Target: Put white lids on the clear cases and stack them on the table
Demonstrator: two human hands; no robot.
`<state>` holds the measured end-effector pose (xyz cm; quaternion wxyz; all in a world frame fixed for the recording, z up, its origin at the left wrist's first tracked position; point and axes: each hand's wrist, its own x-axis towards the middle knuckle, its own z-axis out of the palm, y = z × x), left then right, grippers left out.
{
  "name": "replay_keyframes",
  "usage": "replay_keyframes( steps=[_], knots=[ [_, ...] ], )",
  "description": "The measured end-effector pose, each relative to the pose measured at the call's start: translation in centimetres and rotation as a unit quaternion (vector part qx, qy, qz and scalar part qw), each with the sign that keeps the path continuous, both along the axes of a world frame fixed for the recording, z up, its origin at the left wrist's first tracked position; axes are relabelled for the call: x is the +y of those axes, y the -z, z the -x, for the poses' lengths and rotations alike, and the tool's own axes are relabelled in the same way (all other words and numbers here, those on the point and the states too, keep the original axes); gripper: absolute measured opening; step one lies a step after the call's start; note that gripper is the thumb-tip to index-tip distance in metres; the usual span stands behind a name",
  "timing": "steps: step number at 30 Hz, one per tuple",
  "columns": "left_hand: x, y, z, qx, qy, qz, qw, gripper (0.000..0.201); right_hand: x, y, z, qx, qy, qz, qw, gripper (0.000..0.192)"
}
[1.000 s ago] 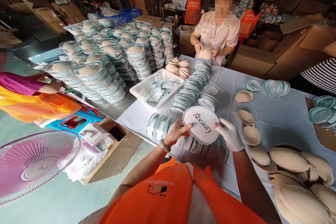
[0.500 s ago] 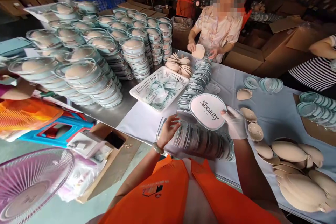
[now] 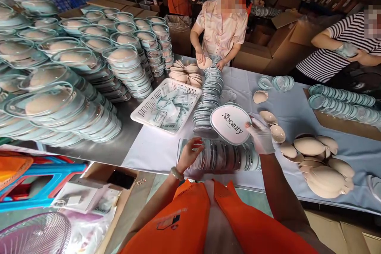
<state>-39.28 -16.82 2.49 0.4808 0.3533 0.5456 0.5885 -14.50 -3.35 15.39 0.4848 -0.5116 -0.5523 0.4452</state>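
A: How is the white oval panel with dark "beauty" lettering and a pale rim (image 3: 231,124) being held?

B: By its right edge. The right hand (image 3: 260,135), in a thin white glove with the thumb tip bare, pinches it there. I judge that this grip leaves the lettering uncovered and the face tilted up toward the wearer.

A: And the left hand (image 3: 190,153)?

B: Bare, with a pale rounded bangle (image 3: 176,173) at the wrist. Its fingers are loosely curved and parted over the left end of a near row of clear plastic shells (image 3: 220,154). Whether they touch the shells, I can't tell.

A: Why stand those on edge?

B: Probably to save room and leave each rim easy to reach. The far line of pale green round cases (image 3: 208,95) overlaps in a similar way. To its left, a white perforated plastic basket (image 3: 148,103) presumably stops the small printed packets (image 3: 169,109) from scattering.

A: So where is the panel, relative to the hands?

B: Between them: right of the left hand, apart from it and slightly farther off, and touching the right hand. It hangs above the cloth-covered desk (image 3: 154,149). The heaped beige moulded cups (image 3: 324,158) lie to the right, well apart from it.
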Motion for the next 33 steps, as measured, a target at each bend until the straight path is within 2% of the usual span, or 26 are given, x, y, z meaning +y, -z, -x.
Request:
replay_keyframes(
  steps=[3,7,11,15,17,19,21,24,27,30,33],
  knots=[
    [-0.1,0.0,0.1,0.006,0.007,0.004,1.000,0.048,-0.2,0.1,-0.2,0.011,-0.007,0.001,1.000,0.061],
    [-0.2,0.0,0.2,-0.016,0.014,-0.004,1.000,0.049,-0.3,0.2,-0.3,0.052,-0.011,0.054,0.997,0.064],
    [-0.6,-0.9,0.2,-0.062,0.025,-0.006,0.998,0.049,-0.9,0.0,0.3,0.081,-0.020,0.092,0.992,0.058],
    [-1.0,-3.1,-0.6,-0.156,0.051,-0.028,0.986,0.087,-2.2,-0.1,1.6,0.070,-0.060,0.105,0.990,0.045],
    [-1.0,-4.1,-1.3,-0.204,0.045,-0.043,0.977,0.098,-3.1,0.1,2.2,0.057,-0.084,0.106,0.989,0.040],
    [-0.9,-4.5,-1.6,-0.229,0.045,-0.028,0.972,0.091,-4.1,0.5,2.6,0.048,-0.094,0.126,0.986,0.038],
    [-0.9,-4.3,-1.6,-0.242,0.059,0.000,0.969,0.078,-5.0,0.8,2.7,0.042,-0.096,0.149,0.983,0.038],
    [-0.9,-3.1,-1.1,-0.259,0.082,0.018,0.962,0.065,-5.9,0.6,2.6,0.050,-0.106,0.153,0.981,0.042],
    [-0.4,-2.0,-0.6,-0.298,0.089,0.021,0.950,0.057,-6.3,-0.6,2.6,0.055,-0.118,0.151,0.980,0.048],
    [0.5,-1.5,-0.4,-0.358,0.080,0.022,0.930,0.050,-6.4,-2.0,3.2,0.025,-0.121,0.108,0.986,0.061],
    [1.4,-1.9,0.1,-0.410,0.068,-0.009,0.910,0.046,-6.1,-2.8,4.0,0.004,-0.119,0.026,0.993,0.058]
  ],
)
